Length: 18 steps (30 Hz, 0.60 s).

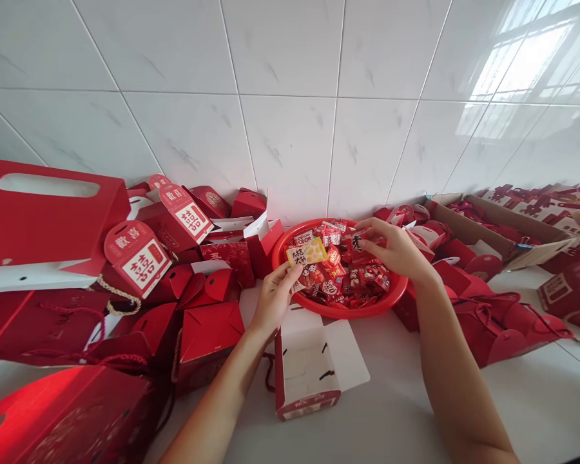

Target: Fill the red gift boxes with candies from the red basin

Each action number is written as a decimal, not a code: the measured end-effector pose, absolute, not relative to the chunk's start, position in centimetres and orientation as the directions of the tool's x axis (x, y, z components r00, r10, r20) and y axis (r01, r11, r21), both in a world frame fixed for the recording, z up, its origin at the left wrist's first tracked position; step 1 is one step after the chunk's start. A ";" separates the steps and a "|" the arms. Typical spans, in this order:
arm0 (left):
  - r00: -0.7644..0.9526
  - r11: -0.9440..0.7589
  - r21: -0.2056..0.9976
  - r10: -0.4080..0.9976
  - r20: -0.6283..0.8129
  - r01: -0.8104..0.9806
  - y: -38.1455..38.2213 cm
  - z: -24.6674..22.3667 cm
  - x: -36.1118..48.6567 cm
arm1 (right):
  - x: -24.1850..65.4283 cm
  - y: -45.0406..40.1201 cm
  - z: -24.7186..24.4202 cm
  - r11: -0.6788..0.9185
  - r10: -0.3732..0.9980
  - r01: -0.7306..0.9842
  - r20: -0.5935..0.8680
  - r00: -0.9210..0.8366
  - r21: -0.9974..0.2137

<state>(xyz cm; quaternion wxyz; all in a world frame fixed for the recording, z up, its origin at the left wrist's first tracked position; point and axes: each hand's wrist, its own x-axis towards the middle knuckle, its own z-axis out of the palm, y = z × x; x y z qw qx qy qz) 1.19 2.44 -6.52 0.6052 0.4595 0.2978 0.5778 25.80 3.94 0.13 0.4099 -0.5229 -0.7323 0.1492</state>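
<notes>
Left hand (276, 293) pinches a yellow packet (308, 252), right hand (391, 248) a red packet (356, 243), over the basket (367, 312); before it, nearer the left, an open box (307, 405).

The single view is taken from the person's head, above and behind the forearms (236, 386), which enter from the lower edge. It faces forward and down across the counter (391, 386) to the tiled wall (290, 138), seen nearly square on; the upright tile joints draw together downward. Range is close: the left hand (276, 293) and right hand (397, 250) lie within arm's reach near mid-frame. The field is wide, the counter running out at both sides
</notes>
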 end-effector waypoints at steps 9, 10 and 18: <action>0.116 -0.150 0.937 0.974 0.195 -0.315 2.3 -6.4 1.4 | 21.9 2.2 1.1 0.503 0.863 0.140 0.485 -0.141 -0.853; 0.112 -0.146 0.935 0.975 0.191 -0.323 2.3 -6.3 1.4 | 21.8 2.3 1.1 0.511 0.860 0.181 0.498 -0.113 -0.841; 0.061 -0.127 0.939 0.986 0.154 -0.321 1.8 -5.3 1.5 | 23.9 3.2 0.7 0.334 0.935 0.307 0.354 0.007 -0.891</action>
